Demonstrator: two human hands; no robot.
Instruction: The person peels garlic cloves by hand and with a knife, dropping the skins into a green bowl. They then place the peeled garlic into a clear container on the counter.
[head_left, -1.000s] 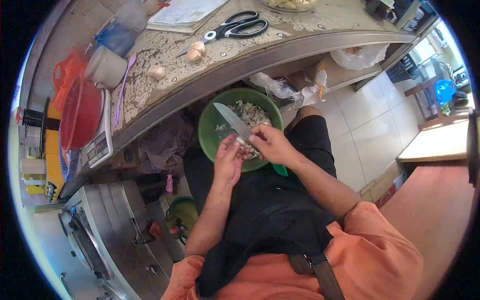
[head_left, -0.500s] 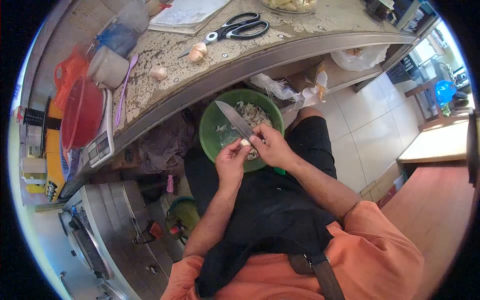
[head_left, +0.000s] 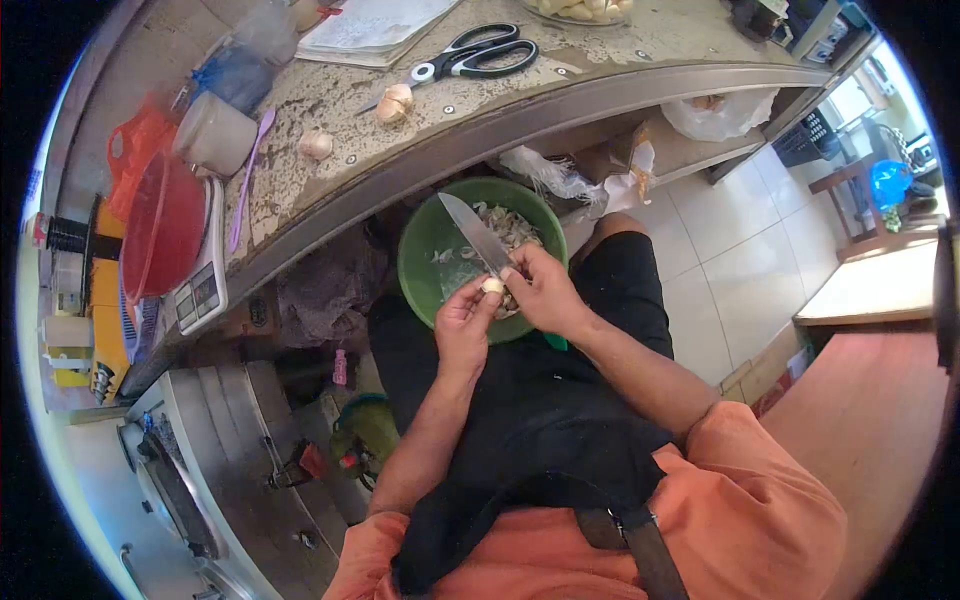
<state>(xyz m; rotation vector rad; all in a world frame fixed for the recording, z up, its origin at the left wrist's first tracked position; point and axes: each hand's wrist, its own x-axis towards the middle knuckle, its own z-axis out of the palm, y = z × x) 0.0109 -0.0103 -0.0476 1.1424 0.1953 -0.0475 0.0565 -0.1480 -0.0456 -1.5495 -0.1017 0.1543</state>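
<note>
Over a green basin [head_left: 425,278] on my lap, my left hand [head_left: 463,325] pinches a pale garlic clove [head_left: 493,286] between thumb and fingers. My right hand [head_left: 545,290] is closed around a kitchen knife, its broad blade [head_left: 474,230] pointing up and away to the left. The base of the blade and my right thumb are right beside the clove. Most of the knife's handle is hidden in my right hand. Papery garlic skins [head_left: 515,226] lie in the basin. On the counter are garlic bulbs [head_left: 394,103] and a smaller garlic piece [head_left: 316,145].
Scissors [head_left: 490,52], papers [head_left: 370,28], a purple spoon [head_left: 250,180] and a container of peeled cloves [head_left: 578,10] are on the worn counter [head_left: 600,50]. A red basin [head_left: 160,225] stands by a scale [head_left: 203,290] at left. The counter edge runs just beyond the green basin.
The clove has turned in my left fingers and shows more of its pale surface. The knife has shifted slightly to the right with my right hand.
</note>
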